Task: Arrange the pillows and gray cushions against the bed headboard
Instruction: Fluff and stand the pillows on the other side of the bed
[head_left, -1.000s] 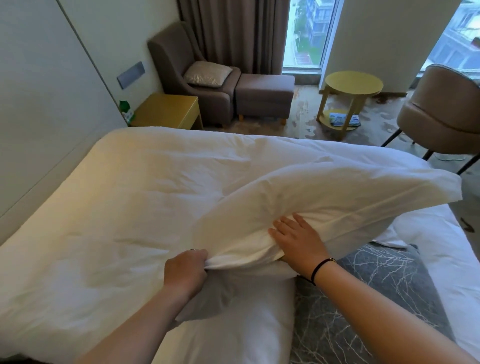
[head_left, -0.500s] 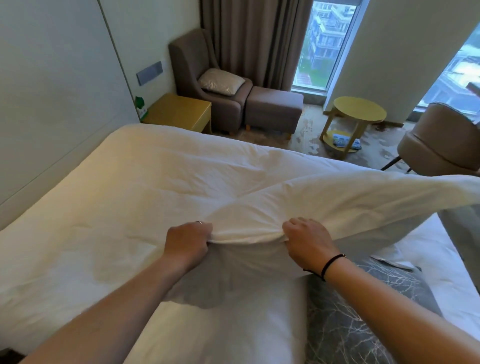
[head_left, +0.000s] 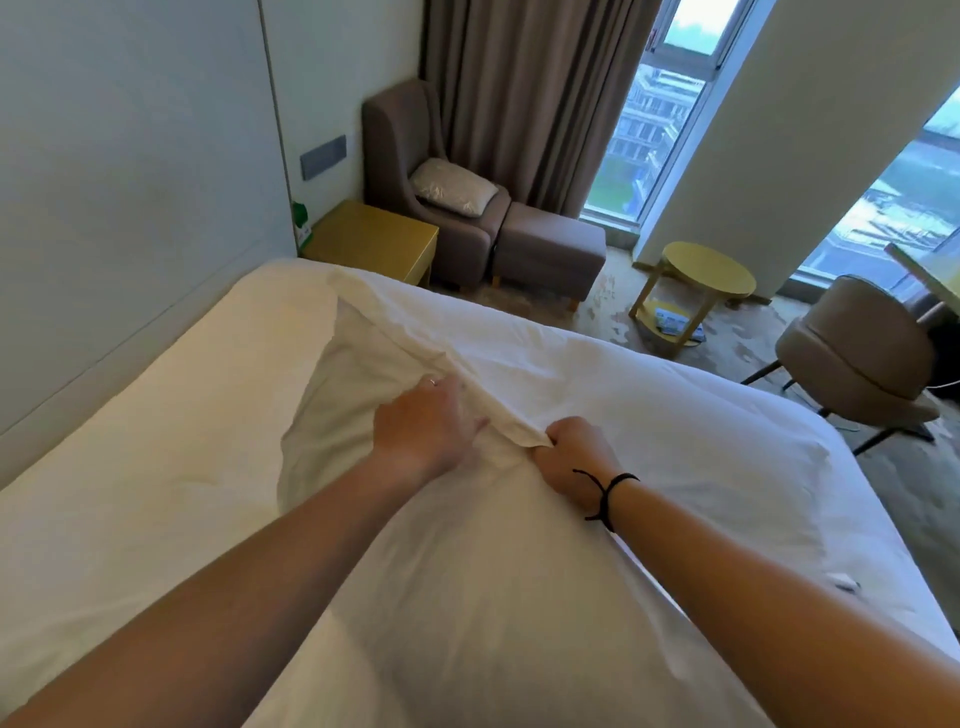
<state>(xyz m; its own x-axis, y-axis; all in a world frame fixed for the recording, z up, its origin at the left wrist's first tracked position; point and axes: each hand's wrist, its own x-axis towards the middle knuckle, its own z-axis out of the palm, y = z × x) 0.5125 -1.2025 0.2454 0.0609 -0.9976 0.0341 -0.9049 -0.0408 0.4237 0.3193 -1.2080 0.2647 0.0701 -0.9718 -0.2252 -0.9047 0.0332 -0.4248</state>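
Note:
A large white pillow (head_left: 597, 519) lies across the bed (head_left: 130, 493), filling the middle and right of the view. My left hand (head_left: 423, 428) rests flat on its near-left part, thumb spread, with the fingertips at a raised fold of the pillowcase. My right hand (head_left: 569, 457), with a black band on the wrist, is closed in a fist on that same fold. The padded headboard panel (head_left: 130, 234) runs along the left side. No gray cushion shows; the pillow covers the spot where one lay.
Beyond the bed stand a yellow nightstand (head_left: 374, 241), a brown armchair (head_left: 415, 156) holding a silver cushion (head_left: 453, 186), and an ottoman (head_left: 550, 249). A round yellow side table (head_left: 701, 270) and a tan chair (head_left: 857, 353) are at the right by the windows.
The pillow has come down from mid-air and now lies flat, covering the gray patterned cushion. Both hands moved forward with it, and my left hand has flattened out.

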